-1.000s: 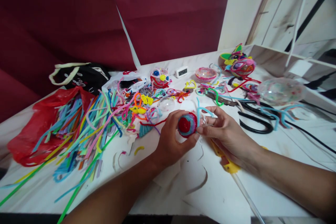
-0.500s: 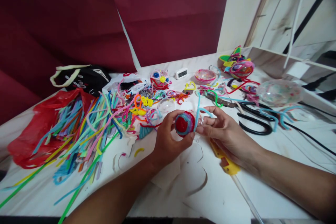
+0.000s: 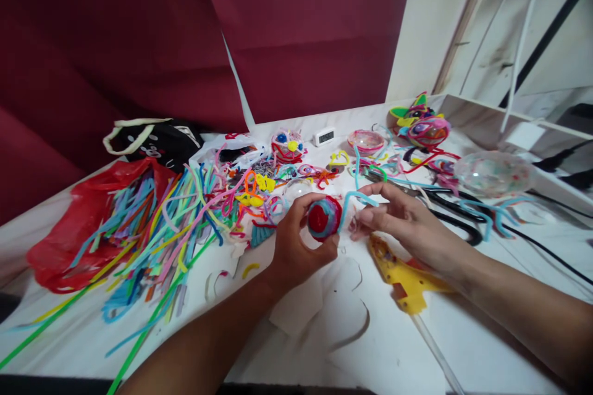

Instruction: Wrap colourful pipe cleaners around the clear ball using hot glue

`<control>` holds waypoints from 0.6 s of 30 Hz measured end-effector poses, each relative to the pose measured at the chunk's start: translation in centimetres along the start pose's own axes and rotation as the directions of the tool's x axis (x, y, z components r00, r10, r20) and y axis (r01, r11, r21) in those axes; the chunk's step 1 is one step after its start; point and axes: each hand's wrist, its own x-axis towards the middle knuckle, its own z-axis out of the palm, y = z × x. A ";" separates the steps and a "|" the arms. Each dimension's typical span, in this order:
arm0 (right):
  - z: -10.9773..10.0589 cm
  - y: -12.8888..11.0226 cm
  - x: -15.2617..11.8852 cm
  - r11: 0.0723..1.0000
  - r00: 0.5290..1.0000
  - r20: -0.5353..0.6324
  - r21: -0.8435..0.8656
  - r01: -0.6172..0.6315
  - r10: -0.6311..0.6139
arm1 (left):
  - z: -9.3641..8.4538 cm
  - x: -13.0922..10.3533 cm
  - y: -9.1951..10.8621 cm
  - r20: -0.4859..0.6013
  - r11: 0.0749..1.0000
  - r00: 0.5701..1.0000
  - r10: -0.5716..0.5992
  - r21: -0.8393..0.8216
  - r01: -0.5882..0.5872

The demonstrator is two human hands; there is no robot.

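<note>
My left hand [image 3: 299,237] is curled around a small ball [image 3: 324,218] covered in red, blue and pink pipe cleaner, gripping it between thumb and fingers. A light blue pipe cleaner [image 3: 343,213] stands out from the ball's right side, bent, with one end pointing up and another toward my right hand. Just right of the ball, my right hand [image 3: 393,216] has its thumb and fingers apart, the fingertips close to the bent pipe cleaner. Below the right hand lies a yellow glue gun [image 3: 410,290] with a clear glue stick in its back.
A red plastic bag [image 3: 60,241] and a heap of coloured pipe cleaners [image 3: 185,222] lie left. Behind are a decorated ball [image 3: 287,145], a small clock [image 3: 323,136] and a pink-rimmed clear bowl [image 3: 365,141]. Black-handled scissors [image 3: 456,225], a clear dome [image 3: 493,171] and cables are right.
My right hand has let go of the pinch beside the ball and drawn slightly right, its fingers spreading. The ball stays in my left hand. The view has shifted a little.
</note>
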 end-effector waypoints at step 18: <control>-9.1 2.8 -6.7 0.027 0.831 0.468 -0.867 0.498 -0.301 | -0.2 0.9 -1.2 -0.069 0.980 0.985 -0.156 -0.135 0.146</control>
